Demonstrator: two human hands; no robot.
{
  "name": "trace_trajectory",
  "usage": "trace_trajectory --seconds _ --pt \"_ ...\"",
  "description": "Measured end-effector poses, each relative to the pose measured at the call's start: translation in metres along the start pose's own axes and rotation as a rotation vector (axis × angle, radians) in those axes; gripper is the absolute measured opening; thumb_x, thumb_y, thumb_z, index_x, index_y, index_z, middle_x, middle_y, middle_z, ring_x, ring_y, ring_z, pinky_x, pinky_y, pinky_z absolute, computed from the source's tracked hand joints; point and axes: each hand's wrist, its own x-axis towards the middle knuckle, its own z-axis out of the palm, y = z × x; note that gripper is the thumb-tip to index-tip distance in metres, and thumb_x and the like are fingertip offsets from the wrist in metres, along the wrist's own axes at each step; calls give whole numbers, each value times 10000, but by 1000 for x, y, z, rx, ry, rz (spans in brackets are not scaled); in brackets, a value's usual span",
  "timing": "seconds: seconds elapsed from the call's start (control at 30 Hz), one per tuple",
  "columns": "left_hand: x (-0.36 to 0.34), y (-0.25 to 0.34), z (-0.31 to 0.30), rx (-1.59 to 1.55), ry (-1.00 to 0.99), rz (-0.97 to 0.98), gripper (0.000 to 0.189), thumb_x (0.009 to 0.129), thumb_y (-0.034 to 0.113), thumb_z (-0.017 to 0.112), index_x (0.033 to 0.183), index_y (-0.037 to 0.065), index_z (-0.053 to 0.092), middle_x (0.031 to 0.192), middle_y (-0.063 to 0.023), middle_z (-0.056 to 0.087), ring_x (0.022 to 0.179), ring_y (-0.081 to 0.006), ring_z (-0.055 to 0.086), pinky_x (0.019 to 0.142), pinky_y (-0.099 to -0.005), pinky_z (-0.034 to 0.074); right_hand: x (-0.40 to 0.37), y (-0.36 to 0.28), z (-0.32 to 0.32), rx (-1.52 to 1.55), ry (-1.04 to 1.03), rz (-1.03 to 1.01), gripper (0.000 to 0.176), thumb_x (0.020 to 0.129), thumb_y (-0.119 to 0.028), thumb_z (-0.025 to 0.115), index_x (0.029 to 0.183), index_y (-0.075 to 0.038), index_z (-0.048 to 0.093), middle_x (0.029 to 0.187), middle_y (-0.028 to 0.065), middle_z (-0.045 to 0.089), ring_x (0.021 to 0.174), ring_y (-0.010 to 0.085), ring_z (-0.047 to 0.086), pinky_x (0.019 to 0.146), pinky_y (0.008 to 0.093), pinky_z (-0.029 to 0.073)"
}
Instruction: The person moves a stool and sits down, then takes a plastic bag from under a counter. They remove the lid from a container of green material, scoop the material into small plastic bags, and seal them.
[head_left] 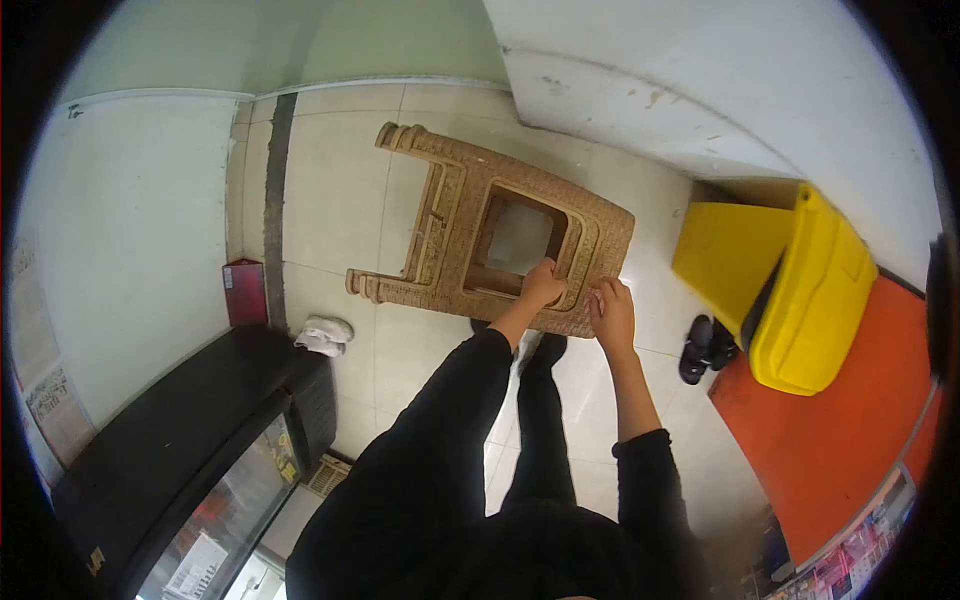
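A brown plastic stool (600, 230) with a woven texture is tilted on its side in front of me, its legs pointing left. My left hand (543, 284) reaches into the stool's square side opening and is closed around the inner edge near the seat end. At the lower right corner of the stool, my right hand (612, 310) has its fingers curled against the seat's edge. Part of the left fingers is hidden inside the opening. Below the stool, my feet and dark trousers show on the tiled floor (330, 225).
A yellow lidded bin (815, 300) stands at the right, beside black shoes (697, 350) and an orange surface (840, 430). To the left are white shoes (325, 335), a dark red box (245, 292) and a black glass-fronted cabinet (190, 440). Walls close off the far side.
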Motion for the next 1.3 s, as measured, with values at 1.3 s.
trace_trajectory --seconds 1.3 --pt "15 -149 -226 74 479 83 233 848 212 530 906 8 627 729 -198 606 685 -354 587 629 -404 449 28 8 118 -621 -452 -528 406 707 -304 651 1080 -190 537 1178 -3 478 1172 182 394 939 368 331"
